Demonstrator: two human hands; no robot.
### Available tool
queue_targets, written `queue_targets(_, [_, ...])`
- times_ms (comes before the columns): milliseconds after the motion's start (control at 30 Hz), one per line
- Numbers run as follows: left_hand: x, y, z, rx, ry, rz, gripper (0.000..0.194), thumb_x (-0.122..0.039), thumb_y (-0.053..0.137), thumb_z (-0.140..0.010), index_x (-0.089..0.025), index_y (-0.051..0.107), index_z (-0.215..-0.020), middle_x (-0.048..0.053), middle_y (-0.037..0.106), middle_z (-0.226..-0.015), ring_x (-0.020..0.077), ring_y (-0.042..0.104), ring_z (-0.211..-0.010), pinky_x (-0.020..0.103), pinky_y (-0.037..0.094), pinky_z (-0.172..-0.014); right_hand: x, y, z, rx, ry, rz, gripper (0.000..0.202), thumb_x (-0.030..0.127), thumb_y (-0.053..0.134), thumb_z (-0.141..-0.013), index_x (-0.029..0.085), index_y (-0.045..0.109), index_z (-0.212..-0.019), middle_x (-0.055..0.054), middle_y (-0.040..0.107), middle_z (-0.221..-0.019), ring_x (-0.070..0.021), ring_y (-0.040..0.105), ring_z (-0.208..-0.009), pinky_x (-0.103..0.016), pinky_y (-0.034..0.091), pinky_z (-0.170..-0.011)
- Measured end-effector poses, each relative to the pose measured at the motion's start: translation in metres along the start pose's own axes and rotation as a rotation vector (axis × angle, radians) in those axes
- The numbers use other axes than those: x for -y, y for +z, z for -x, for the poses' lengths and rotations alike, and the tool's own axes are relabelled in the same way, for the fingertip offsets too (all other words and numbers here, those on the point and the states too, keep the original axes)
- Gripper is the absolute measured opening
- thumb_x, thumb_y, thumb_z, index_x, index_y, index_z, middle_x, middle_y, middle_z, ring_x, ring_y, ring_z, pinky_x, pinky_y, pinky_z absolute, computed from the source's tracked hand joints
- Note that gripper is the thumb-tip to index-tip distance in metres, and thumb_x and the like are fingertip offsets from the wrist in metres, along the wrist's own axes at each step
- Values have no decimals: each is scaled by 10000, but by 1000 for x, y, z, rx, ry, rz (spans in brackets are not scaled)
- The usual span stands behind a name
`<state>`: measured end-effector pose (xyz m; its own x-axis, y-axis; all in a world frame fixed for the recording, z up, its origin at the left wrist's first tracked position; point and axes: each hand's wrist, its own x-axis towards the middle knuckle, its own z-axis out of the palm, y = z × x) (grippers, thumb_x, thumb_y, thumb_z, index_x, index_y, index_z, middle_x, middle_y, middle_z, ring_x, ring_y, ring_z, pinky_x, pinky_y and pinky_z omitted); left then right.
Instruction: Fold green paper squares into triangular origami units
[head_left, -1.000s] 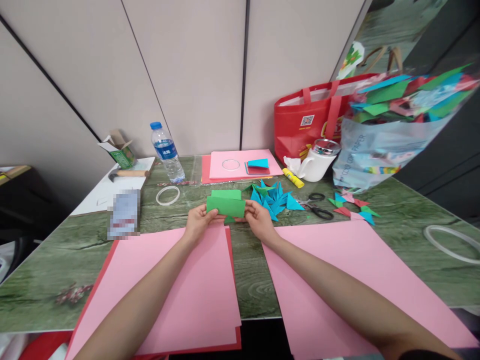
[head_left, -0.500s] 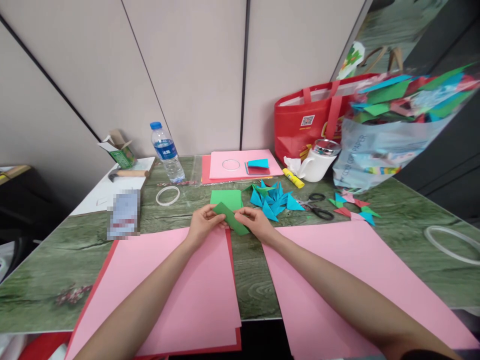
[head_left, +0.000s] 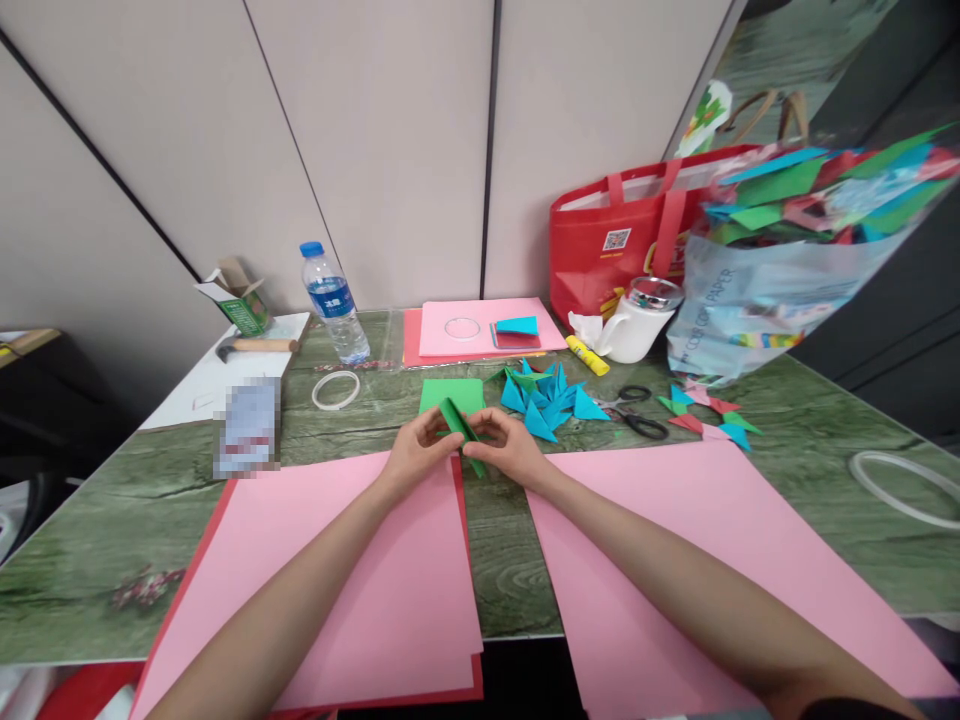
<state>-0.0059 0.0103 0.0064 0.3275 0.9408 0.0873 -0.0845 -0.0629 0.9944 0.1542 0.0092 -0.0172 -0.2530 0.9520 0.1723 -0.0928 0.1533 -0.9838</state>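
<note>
A piece of green paper [head_left: 458,420], bent along its length, is held up between my two hands above the table. My left hand [head_left: 418,443] pinches its left side, thumb in front. On the other side my right hand [head_left: 510,446] grips it with thumb and fingers, the fingers partly behind the paper. Just beyond lies a stack of green paper squares [head_left: 452,393]. Several folded blue paper pieces [head_left: 551,400] are heaped to the right, with one green piece among them. Black-handled scissors [head_left: 637,412] lie beside that heap.
Large pink sheets [head_left: 375,580] lie under my forearms. Farther back are a water bottle [head_left: 331,300], a white mug [head_left: 637,325], a yellow glue stick [head_left: 587,355] and a red bag [head_left: 592,250]. A paper ring [head_left: 709,412] and a hammer [head_left: 259,346] lie at the sides.
The green paper has gone from a flat, tilted strip to a bent, more upright shape. My hands have drawn a little closer together around it.
</note>
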Motion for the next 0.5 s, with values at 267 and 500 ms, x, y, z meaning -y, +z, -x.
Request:
queue_targets(267, [10,-10,-1,-123,-57,-42,255,-274,627,-674,-131,600,-883,55,673,-893,201,604,-832,301,457,-746,-6,-4,-4,-156,-6,13,265,391,596,-687,184,579,-850,-21,638,-822,-181,590,-771,-301,472,-677])
queue_targets(500, [9,-11,-1,-49,-64,-58,347,-278,674,-635,-116,587,-929,82,662,-963,214,609,-833,319,472,-720,-11,-6,-4,-132,29,-149,261,371,630,-664,184,603,-845,-8,657,-782,-172,606,-693,-299,478,-639])
